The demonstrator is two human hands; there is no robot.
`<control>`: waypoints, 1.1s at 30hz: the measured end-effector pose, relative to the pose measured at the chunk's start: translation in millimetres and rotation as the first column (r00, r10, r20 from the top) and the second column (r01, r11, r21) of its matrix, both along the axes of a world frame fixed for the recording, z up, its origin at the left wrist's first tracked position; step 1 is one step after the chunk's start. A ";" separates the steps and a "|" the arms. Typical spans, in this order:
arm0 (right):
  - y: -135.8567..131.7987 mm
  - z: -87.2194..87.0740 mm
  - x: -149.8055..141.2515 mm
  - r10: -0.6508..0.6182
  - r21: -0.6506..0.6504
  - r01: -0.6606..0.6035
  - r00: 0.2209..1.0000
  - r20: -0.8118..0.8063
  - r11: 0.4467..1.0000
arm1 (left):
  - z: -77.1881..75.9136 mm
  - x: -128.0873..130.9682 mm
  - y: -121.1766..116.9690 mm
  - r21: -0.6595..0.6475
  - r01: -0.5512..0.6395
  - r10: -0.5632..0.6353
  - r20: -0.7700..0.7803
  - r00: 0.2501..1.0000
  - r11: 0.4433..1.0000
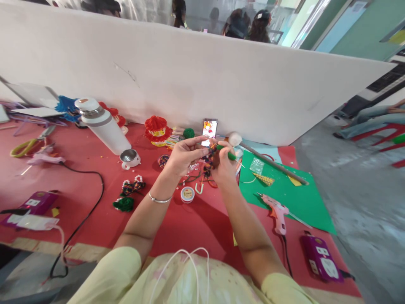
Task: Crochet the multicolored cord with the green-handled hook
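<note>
Left hand: pinching the upper end of a multicoloured twisted craft piece, fingers closed on it.
Right hand: gripping a green-handled tool against the craft piece.
Craft piece: hanging above the middle of the red table, long axis roughly vertical, trailing down.
Tool: pointing right and slightly down, toward the green sheet.
Nearby: pink glue gun lying on the green sheet's near edge.

No legible text, brand, number or sign is found. Markings on the purple boxes and the phone screen are too small to be read.
</note>
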State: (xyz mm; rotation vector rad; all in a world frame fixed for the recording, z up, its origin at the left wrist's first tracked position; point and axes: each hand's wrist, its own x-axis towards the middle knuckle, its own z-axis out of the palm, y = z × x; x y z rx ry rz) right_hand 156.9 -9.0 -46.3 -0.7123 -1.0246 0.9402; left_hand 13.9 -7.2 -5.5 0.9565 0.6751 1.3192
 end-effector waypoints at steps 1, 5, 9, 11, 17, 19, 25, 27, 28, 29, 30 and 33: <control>1.6 1.1 1.0 0.081 -0.045 -0.084 0.994 -0.077 0.995 | 1.8 -2.5 -0.3 -0.015 0.011 -0.011 -0.007 1.000 1.000; 7.5 7.5 11.3 0.318 -0.030 -0.333 0.920 -0.230 0.942 | 9.2 -11.3 -3.0 -0.013 0.052 -0.053 -0.088 0.995 0.999; 12.1 10.6 26.0 0.370 -0.028 -0.377 0.919 -0.138 0.926 | 13.7 -17.0 -3.7 -0.015 0.068 -0.069 -0.173 0.983 0.998; 14.1 10.9 32.6 0.386 -0.049 -0.391 0.918 -0.085 0.919 | 14.0 -19.1 -2.9 -0.021 0.074 -0.077 -0.212 0.974 0.997; 17.8 12.3 47.4 0.431 -0.075 -0.427 0.901 0.042 0.901 | 9.4 -21.9 -0.4 0.021 0.113 -0.103 -0.275 0.956 0.993; 18.5 12.5 51.7 0.453 -0.066 -0.449 0.888 0.077 0.891 | 7.6 -21.3 0.1 0.056 0.100 -0.080 -0.289 0.954 0.993; 13.7 18.9 60.4 0.339 -0.003 -0.355 0.891 0.301 0.935 | 2.7 -18.4 1.1 0.262 -0.080 0.192 -0.437 0.879 0.962; 9.5 23.6 59.2 0.241 0.039 -0.283 0.874 0.423 0.958 | -1.3 -17.0 1.7 0.340 -0.152 0.311 -0.484 0.818 0.928; 7.7 25.5 57.4 0.187 0.072 -0.253 0.853 0.488 0.965 | -3.7 -15.9 2.2 0.370 -0.193 0.368 -0.494 0.787 0.909; 6.1 26.5 55.0 0.125 0.121 -0.227 0.826 0.549 0.966 | -6.1 -14.7 2.6 0.391 -0.231 0.416 -0.500 0.760 0.891; 5.1 26.6 51.9 0.057 0.182 -0.207 0.794 0.605 0.961 | -8.0 -13.4 2.9 0.402 -0.269 0.455 -0.497 0.739 0.875; 3.9 20.3 41.2 -0.157 0.377 -0.173 0.698 0.698 0.910 | -8.5 -10.8 3.2 0.343 -0.343 0.469 -0.415 0.780 0.874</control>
